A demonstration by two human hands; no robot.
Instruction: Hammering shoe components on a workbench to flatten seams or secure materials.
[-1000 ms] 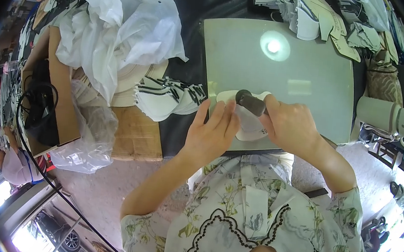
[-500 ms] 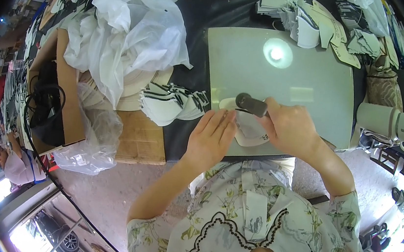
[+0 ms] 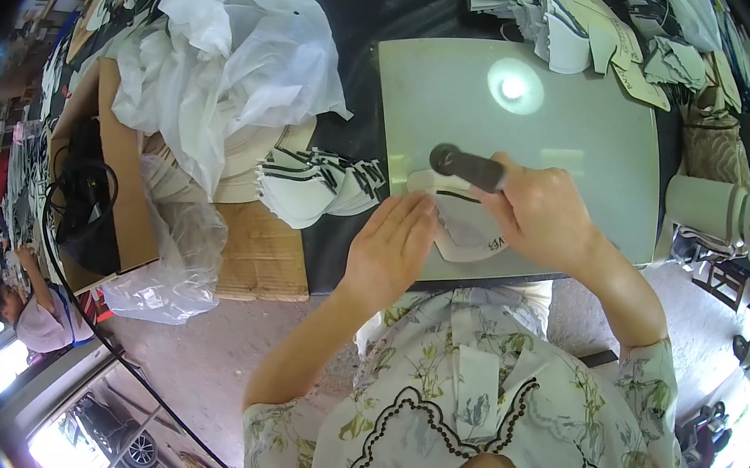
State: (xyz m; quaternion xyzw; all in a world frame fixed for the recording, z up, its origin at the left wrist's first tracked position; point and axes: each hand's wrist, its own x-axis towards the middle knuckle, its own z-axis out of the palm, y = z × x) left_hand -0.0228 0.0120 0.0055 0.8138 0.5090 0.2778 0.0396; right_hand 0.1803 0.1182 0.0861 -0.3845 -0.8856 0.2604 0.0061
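Two hands: both at one white cut piece [image 3: 462,229] on the pale board [image 3: 586,137].
Left hand [image 3: 389,249]: flat, fingers together, pressing the piece.
Right hand [image 3: 541,217]: fist wrapped around a dark hammer [image 3: 464,165], head over the piece's top edge.
Progress: mid-way, judging by stacked pieces [image 3: 316,187] beside.

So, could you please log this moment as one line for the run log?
left hand: flat on white shaped cut piece | right hand: gripping dark round-headed hand tool over it | surface: pale green glass-like board
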